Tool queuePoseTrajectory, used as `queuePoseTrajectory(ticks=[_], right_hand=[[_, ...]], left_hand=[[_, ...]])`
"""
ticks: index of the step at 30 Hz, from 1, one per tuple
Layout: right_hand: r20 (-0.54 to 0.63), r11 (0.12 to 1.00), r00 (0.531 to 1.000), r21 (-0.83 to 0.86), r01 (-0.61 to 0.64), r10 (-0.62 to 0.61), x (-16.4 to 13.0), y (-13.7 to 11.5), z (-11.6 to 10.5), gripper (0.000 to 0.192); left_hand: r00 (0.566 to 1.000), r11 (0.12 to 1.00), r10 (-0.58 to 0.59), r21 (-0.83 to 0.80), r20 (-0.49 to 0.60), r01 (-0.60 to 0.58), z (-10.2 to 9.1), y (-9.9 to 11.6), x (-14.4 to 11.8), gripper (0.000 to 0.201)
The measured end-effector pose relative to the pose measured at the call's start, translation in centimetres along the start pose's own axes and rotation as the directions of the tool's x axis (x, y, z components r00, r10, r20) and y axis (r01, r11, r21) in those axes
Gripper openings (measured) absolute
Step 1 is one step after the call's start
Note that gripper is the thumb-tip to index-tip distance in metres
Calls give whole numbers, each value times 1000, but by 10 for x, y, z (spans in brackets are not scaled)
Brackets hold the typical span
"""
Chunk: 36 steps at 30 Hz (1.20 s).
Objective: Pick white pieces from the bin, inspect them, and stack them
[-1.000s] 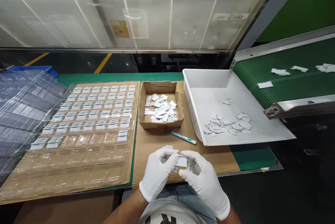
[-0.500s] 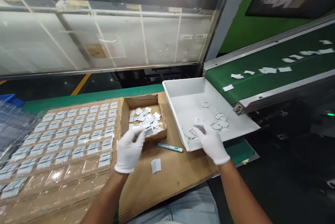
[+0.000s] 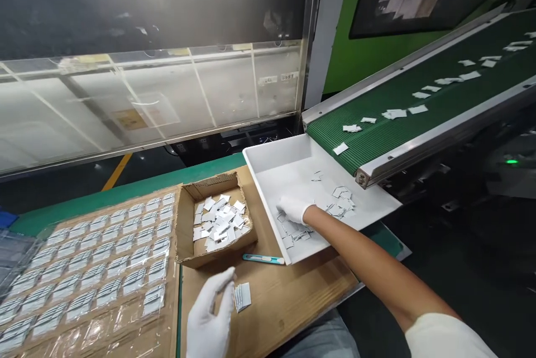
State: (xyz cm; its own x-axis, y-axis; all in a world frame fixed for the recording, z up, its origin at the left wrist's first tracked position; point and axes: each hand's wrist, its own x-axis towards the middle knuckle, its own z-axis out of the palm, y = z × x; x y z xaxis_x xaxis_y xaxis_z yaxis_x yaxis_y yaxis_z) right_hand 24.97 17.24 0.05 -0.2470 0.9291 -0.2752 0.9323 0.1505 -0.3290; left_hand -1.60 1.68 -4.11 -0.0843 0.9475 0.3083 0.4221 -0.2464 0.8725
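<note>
Reaching into one tray [image 3: 285, 179], right grip [image 3: 295, 209] unclear; left grip [image 3: 210, 313] apart beside one stack [image 3: 244, 297].

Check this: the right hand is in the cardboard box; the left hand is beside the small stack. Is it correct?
Not the cardboard box: the head view shows the right hand inside the white tray. The left hand is indeed beside the small stack.

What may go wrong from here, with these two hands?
The left hand is very near the small stack and might knock it apart. The white piece near the lower end of the belt could drop into the tray while the right hand is inside, perhaps touching it.
</note>
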Motion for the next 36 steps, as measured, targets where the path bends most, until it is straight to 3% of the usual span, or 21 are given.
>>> queuePoseTrajectory(ticks=[4, 9, 10, 11, 13, 15, 17, 19, 22, 27, 30, 32, 34, 36], right_hand=[[26, 996, 999, 82, -29, 27, -13, 2, -16, 27], [-123, 976, 992, 210, 50, -24, -74, -29, -24, 28], [-145, 955, 987, 276, 109, -70, -89, -39, -20, 34], [-192, 873, 976, 451, 184, -106, -103, -50, -14, 39], [-173, 707, 971, 666, 237, -162, -124, -71, 2, 36], [-86, 577, 981, 798, 174, -177, -136, -89, 18, 23], [20, 511, 989, 858, 59, -147, -141, -102, 33, 12], [69, 491, 997, 870, -39, -43, -143, -108, 48, 16], [-2, 523, 988, 848, -79, 152, -145, -108, 68, 34], [-84, 500, 976, 865, -30, 203, -151, -107, 91, 24], [-137, 537, 973, 843, 17, 185, -155, -107, 92, 25], [-258, 588, 950, 802, 109, 176, -157, -100, 85, 28], [-427, 644, 864, 746, 171, 266, -153, -85, 69, 29], [-538, 737, 750, 669, 100, 386, -140, -64, 47, 27]], left_hand=[[978, 973, -200, -109, 55, 205, 6, -2, -19, 24], [929, 903, -341, -224, 144, 366, 5, 23, -11, 33], [919, 886, -357, -250, 169, 390, 5, 30, -7, 35], [907, 864, -372, -283, 197, 416, 6, 37, -4, 37], [885, 812, -382, -361, 267, 459, 8, 49, 4, 40], [861, 770, -363, -406, 355, 492, 11, 56, 11, 38], [832, 749, -359, -400, 423, 527, 14, 57, 16, 29], [811, 734, -401, -380, 425, 562, 14, 53, 18, 23], [794, 696, -489, -387, 360, 604, 11, 45, 13, 23], [747, 629, -566, -402, 349, 665, 10, 40, -1, 26], [774, 669, -542, -389, 327, 633, 9, 41, -3, 24], [835, 760, -490, -346, 249, 549, 3, 40, 5, 22], [925, 885, -367, -267, 100, 381, -8, 35, 25, 19], [987, 979, -159, -139, -39, 152, -21, 25, 56, 17]])
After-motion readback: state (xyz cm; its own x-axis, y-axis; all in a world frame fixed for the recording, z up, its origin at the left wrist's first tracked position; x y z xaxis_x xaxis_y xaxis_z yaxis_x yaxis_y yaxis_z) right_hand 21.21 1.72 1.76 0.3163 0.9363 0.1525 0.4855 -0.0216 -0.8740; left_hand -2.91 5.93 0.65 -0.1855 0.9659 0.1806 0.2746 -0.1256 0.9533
